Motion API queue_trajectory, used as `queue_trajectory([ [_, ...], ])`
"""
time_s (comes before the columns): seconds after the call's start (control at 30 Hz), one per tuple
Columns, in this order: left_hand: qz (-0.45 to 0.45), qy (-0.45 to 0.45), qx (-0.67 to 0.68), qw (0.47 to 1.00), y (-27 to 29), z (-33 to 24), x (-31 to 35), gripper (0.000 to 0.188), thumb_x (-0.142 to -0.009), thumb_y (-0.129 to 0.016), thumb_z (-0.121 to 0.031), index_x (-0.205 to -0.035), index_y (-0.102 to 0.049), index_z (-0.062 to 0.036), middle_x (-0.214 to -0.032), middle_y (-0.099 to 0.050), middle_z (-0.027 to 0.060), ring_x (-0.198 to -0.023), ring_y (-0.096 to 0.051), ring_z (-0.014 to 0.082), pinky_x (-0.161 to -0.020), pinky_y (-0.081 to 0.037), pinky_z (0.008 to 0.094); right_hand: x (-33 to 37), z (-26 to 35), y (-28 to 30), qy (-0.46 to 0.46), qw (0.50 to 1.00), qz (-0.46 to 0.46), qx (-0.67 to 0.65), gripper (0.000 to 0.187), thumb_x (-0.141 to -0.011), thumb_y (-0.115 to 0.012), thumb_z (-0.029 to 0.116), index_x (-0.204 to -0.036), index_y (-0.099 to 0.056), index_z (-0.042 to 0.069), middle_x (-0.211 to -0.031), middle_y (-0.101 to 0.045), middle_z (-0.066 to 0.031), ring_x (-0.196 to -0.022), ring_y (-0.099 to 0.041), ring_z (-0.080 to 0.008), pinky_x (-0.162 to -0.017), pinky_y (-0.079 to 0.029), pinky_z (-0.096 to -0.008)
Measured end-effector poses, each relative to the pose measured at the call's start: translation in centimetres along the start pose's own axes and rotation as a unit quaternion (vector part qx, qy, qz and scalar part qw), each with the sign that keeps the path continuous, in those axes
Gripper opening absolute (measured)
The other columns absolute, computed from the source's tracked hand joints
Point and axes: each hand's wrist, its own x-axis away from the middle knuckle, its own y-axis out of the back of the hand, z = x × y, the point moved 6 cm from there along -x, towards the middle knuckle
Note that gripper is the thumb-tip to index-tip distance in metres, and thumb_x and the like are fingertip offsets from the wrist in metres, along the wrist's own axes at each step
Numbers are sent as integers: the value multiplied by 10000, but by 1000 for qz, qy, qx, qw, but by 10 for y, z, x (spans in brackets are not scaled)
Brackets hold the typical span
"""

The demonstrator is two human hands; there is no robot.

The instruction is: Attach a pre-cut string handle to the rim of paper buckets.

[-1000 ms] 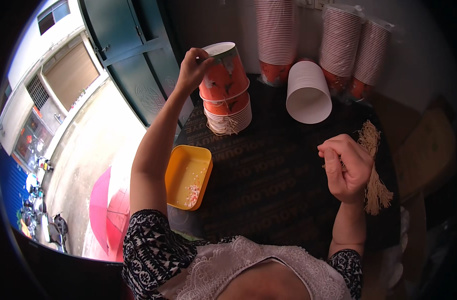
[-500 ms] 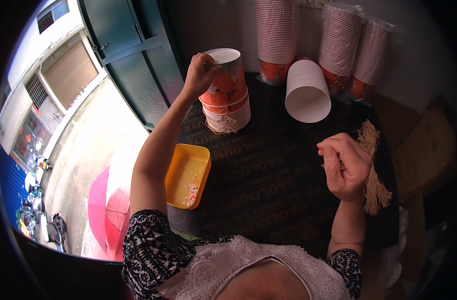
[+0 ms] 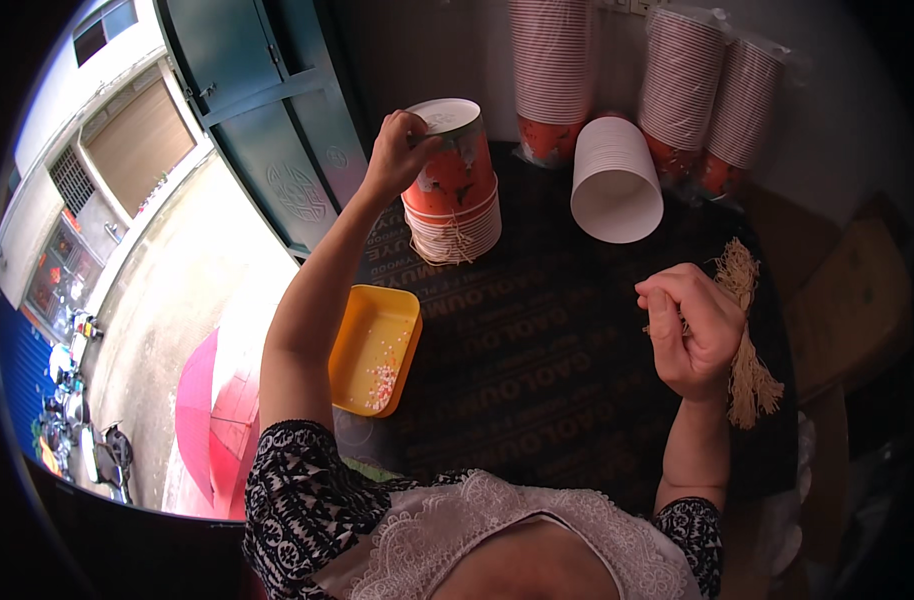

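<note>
Upside down at the top of a short stack, an orange paper cup [image 3: 455,172] shows its white base upward. My left hand [image 3: 402,150] grips it near that base, fingers over the top edge and thumb along the side. Below it, the white rims of the stacked cups [image 3: 462,238] have thin strings hanging over them. My right hand [image 3: 695,330] is closed, its fingers curled in. It is beside a bundle of beige strings [image 3: 752,385], partly covering it. Whatever is inside the right fingers is hidden, though a bit of beige shows by the palm.
A yellow tray [image 3: 405,372] with small pale and reddish bits lies near my left forearm. White cups [image 3: 617,190] nested together lie on their side. Tall wrapped cup stacks [image 3: 552,80] stand along the wall. A green door [image 3: 287,130] opens outside, where a pink umbrella [image 3: 202,420] shows.
The orange cup under my left hand has shifted slightly to the right and sits straighter on the stack. My right hand looks unchanged.
</note>
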Motion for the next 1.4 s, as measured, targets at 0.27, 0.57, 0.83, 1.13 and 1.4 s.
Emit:
queue_trajectory([
  [0.27, 36, -15, 16, 999, 0, 0, -3, 275, -738, -751, -85, -854, -504, -47, -872, -535, 98, -847, -531, 252, -732, -491, 333, 0, 0, -1, 4, 1000, 1, 3, 84, -844, -541, -72, -806, -611, -45, -696, -610, -102, -580, -583, -136, -515, -440, -224],
  [0.57, 41, -21, 12, 999, 0, 5, 4, 279, -736, -754, -70, -855, -503, -49, -877, -550, 94, -854, -551, 251, -728, -498, 343, -1, -2, -4, 1, 1000, 5, -3, 81, -849, -544, -70, -813, -611, -42, -697, -606, -100, -565, -575, -133, -502, -430, -221],
  [0.83, 112, 139, 16, 984, 1, 16, -18, 409, -881, -627, -389, -870, -654, 20, -892, -610, 154, -836, -599, 287, -728, -486, 380, -2, -2, -4, 7, 1000, -5, -8, 60, -788, -603, -85, -789, -589, -27, -633, -572, -91, -500, -564, -174, -458, -416, -258],
  [1.13, 413, 84, -365, 830, -72, 73, -43, 542, -937, -364, -549, -1422, -364, -307, -1505, -277, 95, -1377, -250, 362, -976, -342, 636, 2, -69, 11, -98, 992, -48, 58, 54, -862, -592, -3, -817, -588, -32, -697, -620, -122, -575, -612, -199, -524, -462, -281],
  [1.4, 369, 184, -269, 870, -74, 78, -46, 689, -893, -332, -663, -1450, -331, -257, -1472, -322, 169, -1369, -292, 346, -1040, -210, 672, 1, -84, 45, -141, 983, -108, 50, 138, -904, -563, 65, -837, -633, -33, -646, -595, -31, -597, -541, -54, -547, -416, -211],
])
